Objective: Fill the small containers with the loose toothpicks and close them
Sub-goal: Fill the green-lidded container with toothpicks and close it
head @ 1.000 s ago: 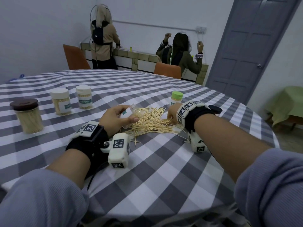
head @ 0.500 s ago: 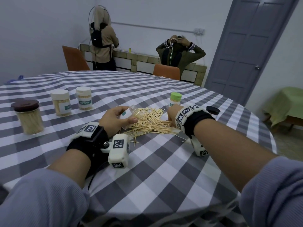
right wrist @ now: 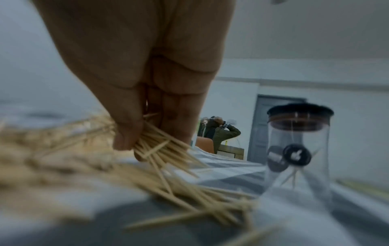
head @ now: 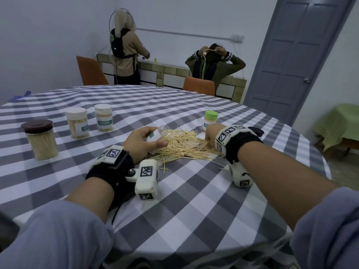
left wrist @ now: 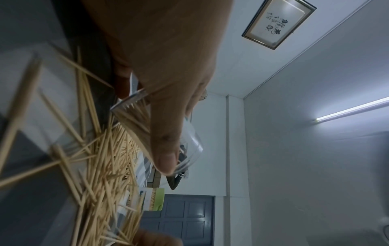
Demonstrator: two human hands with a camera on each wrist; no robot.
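My left hand grips a small clear container tilted on its side, its open mouth over the pile of loose toothpicks. In the left wrist view the thumb lies along the container, which holds a bunch of toothpicks. My right hand is at the pile's far right edge. In the right wrist view it pinches a bundle of toothpicks between thumb and fingers, just above the pile.
A green-lidded container stands behind the right hand. Two white-lidded containers and a brown-lidded jar stand at the left. A nearly empty dark-lidded jar stands right of the pile. Two people work at the back wall.
Both hands stay almost where they were at the pile. The seated person at the back has raised both hands to the head.
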